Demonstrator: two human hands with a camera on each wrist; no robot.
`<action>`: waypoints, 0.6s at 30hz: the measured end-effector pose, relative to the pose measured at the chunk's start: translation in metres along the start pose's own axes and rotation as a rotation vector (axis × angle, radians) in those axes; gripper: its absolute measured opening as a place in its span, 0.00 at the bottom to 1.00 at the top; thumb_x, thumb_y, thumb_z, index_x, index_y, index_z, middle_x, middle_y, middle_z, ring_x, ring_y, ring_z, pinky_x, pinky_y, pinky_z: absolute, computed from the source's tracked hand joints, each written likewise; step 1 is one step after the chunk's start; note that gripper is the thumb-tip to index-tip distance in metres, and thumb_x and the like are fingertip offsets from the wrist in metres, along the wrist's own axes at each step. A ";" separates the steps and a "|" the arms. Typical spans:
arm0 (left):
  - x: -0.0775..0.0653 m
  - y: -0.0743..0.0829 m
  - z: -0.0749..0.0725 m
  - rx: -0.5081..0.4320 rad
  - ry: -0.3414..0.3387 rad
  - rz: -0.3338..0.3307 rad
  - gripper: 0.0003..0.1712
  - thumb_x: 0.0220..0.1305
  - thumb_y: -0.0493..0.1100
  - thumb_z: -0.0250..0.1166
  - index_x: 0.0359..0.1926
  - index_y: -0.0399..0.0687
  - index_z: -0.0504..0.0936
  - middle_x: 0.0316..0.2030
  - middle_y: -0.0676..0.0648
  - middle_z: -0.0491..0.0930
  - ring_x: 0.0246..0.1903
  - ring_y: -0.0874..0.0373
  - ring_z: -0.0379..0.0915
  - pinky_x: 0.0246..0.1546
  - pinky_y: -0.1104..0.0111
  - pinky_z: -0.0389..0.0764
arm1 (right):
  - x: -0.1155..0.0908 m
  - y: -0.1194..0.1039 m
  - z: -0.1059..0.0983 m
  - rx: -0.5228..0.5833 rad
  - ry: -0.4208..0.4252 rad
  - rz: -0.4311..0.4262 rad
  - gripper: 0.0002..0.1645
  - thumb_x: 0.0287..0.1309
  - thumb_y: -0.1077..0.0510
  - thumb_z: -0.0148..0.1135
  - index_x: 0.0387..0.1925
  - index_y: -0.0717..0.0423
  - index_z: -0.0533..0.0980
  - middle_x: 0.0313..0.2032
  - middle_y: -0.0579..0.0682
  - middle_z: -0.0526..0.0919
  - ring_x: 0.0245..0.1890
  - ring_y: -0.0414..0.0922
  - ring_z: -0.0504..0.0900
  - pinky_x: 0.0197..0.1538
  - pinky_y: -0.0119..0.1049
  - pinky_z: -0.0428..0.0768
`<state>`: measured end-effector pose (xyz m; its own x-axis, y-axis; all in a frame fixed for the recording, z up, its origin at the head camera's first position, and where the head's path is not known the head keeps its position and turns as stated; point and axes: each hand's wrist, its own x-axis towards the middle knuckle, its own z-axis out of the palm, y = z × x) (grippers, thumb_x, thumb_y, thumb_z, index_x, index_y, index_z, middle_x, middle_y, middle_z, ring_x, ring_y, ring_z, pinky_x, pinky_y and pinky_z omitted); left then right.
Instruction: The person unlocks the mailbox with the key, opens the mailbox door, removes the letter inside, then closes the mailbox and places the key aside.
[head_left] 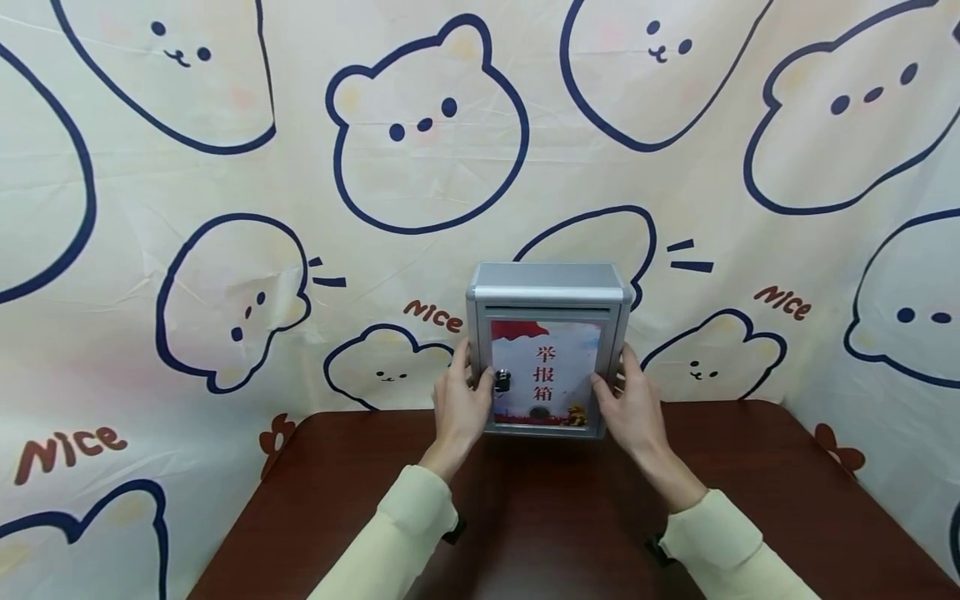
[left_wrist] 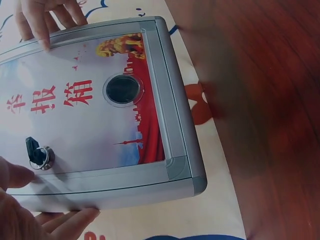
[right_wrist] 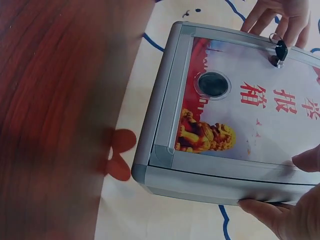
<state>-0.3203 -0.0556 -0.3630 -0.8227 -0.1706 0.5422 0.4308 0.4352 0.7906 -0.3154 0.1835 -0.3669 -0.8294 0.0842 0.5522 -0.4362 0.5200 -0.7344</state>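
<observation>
A silver metal report box (head_left: 545,287) is held up over the table, its printed front with red Chinese characters facing me. My left hand (head_left: 462,406) grips its left side, the thumb on the front frame and the fingers round the edge. On the opposite side my right hand (head_left: 630,408) grips it the same way. A lock with a black-headed key (left_wrist: 36,153) in it sits by the left thumb. Low on the front, a round dark window (right_wrist: 212,84) shows next to a golden lion picture. A narrow slot runs across the top of the front.
Below the box is a dark red-brown wooden table (head_left: 540,533) with rounded far corners. A cream cloth (head_left: 427,192) with cartoon bear outlines and "Nice" lettering hangs behind the table and along both sides.
</observation>
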 end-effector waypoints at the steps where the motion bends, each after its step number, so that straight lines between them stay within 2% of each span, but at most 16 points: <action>1: -0.001 -0.002 -0.002 0.003 0.004 -0.005 0.33 0.72 0.39 0.65 0.74 0.58 0.68 0.63 0.43 0.79 0.58 0.42 0.79 0.51 0.46 0.82 | 0.000 0.000 0.003 0.004 -0.007 0.000 0.35 0.70 0.63 0.61 0.74 0.55 0.61 0.60 0.71 0.78 0.58 0.68 0.80 0.48 0.59 0.84; 8: -0.007 -0.012 -0.011 0.008 0.036 -0.038 0.34 0.72 0.39 0.65 0.75 0.57 0.68 0.62 0.41 0.80 0.54 0.41 0.82 0.49 0.45 0.83 | -0.001 -0.001 0.019 0.050 -0.022 -0.015 0.34 0.69 0.64 0.62 0.73 0.56 0.63 0.61 0.69 0.78 0.58 0.66 0.80 0.49 0.60 0.84; 14: -0.010 -0.020 -0.012 0.021 0.072 -0.049 0.33 0.70 0.38 0.66 0.74 0.53 0.69 0.62 0.38 0.80 0.52 0.41 0.83 0.50 0.47 0.83 | -0.003 0.003 0.028 0.046 -0.036 -0.001 0.35 0.68 0.65 0.62 0.73 0.56 0.63 0.59 0.70 0.79 0.58 0.65 0.80 0.49 0.59 0.84; 18: -0.013 -0.027 -0.011 0.033 0.086 -0.080 0.33 0.70 0.39 0.67 0.74 0.55 0.70 0.63 0.39 0.79 0.52 0.41 0.83 0.50 0.47 0.83 | -0.005 0.007 0.034 0.033 -0.050 0.015 0.35 0.69 0.64 0.62 0.73 0.58 0.62 0.60 0.70 0.78 0.59 0.64 0.80 0.51 0.58 0.83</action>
<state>-0.3169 -0.0744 -0.3883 -0.8186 -0.2805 0.5012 0.3512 0.4459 0.8233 -0.3256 0.1580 -0.3881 -0.8518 0.0485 0.5216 -0.4345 0.4909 -0.7552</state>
